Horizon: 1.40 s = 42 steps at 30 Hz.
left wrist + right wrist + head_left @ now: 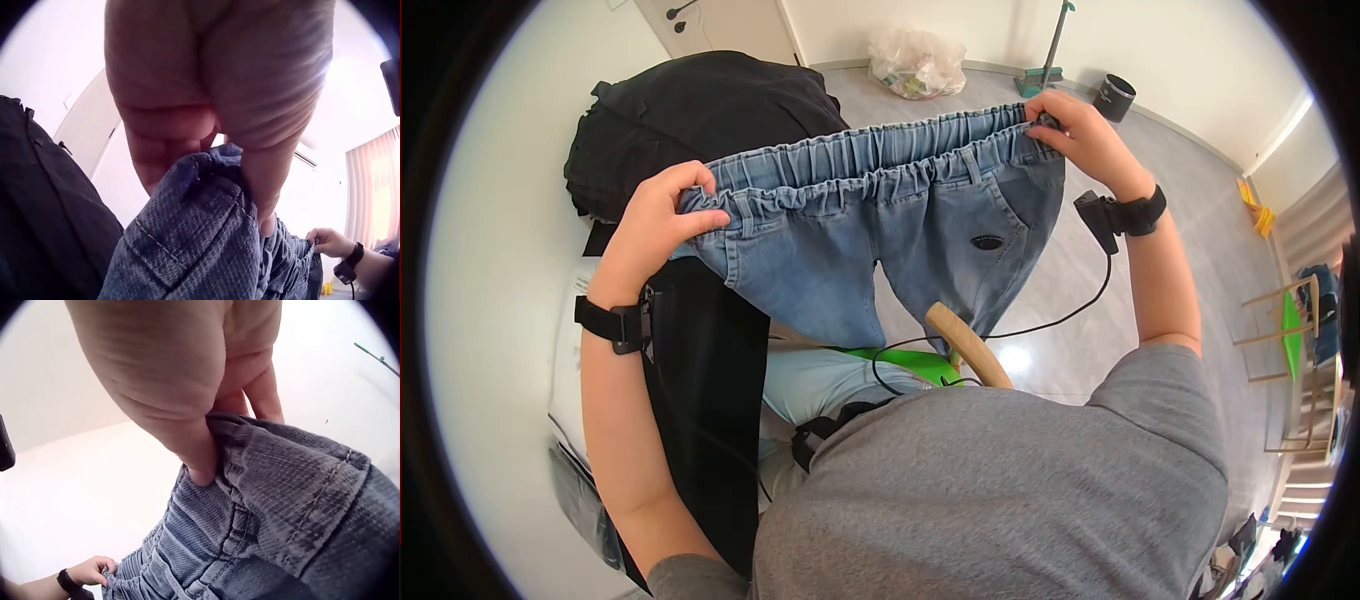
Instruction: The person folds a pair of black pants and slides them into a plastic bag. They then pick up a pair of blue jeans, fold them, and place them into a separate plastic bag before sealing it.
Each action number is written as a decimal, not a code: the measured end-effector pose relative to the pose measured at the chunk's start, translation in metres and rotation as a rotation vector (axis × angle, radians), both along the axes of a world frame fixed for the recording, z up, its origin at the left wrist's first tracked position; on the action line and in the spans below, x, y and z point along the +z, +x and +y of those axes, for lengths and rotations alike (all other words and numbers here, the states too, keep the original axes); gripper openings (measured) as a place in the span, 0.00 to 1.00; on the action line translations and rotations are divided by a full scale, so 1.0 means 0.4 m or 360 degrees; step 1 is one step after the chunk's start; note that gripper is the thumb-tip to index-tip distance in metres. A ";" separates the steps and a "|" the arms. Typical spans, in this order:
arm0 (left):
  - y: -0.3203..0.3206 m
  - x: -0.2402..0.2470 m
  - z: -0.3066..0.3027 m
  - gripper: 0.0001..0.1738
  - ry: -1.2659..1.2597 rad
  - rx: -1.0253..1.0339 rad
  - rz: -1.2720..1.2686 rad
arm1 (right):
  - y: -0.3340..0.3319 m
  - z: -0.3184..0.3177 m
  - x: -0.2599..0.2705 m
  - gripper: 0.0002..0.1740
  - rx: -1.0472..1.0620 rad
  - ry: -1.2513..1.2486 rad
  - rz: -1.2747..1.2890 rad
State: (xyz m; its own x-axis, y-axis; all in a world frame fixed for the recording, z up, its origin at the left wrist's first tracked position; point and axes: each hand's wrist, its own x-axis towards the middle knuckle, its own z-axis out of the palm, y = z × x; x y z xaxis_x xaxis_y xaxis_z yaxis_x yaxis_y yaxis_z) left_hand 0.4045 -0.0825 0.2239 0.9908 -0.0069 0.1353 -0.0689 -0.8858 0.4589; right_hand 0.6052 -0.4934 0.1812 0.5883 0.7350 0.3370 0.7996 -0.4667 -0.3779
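Blue denim pants (820, 250) with a gathered elastic waistband hang in front of the person, the waist stretched wide between both hands. The left hand (662, 225) pinches one end of the waistband, thumb on the near side. At the other end, the right hand (1085, 140) grips the band. A small dark oval patch (987, 242) shows on one leg. In the left wrist view the left hand (212, 81) holds the folded denim edge (187, 237). The right wrist view shows the right hand (181, 369) pinching the denim (294, 487).
Black fabric (700, 115) lies heaped at the back left, above a black surface (710, 350). A wooden curved piece (968, 345) stands close to the person's body. A plastic bag (917, 65), a dark bin (1114, 98) and a green-based broom (1040, 80) are by the wall. A cable crosses below the denim.
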 end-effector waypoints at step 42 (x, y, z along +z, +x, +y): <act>-0.007 -0.062 -0.091 0.13 -0.1084 -0.0742 -0.0324 | -0.181 0.509 -0.018 0.12 0.1803 0.1256 0.1259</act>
State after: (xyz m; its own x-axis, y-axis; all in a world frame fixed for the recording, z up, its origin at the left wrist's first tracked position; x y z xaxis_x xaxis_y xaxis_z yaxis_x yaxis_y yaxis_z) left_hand 0.4017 -0.1190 0.1989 0.8627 -0.2607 0.4333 -0.4972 -0.2810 0.8209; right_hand 0.5328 -0.2898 0.1740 0.0864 0.6919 0.7168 0.0755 0.7129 -0.6972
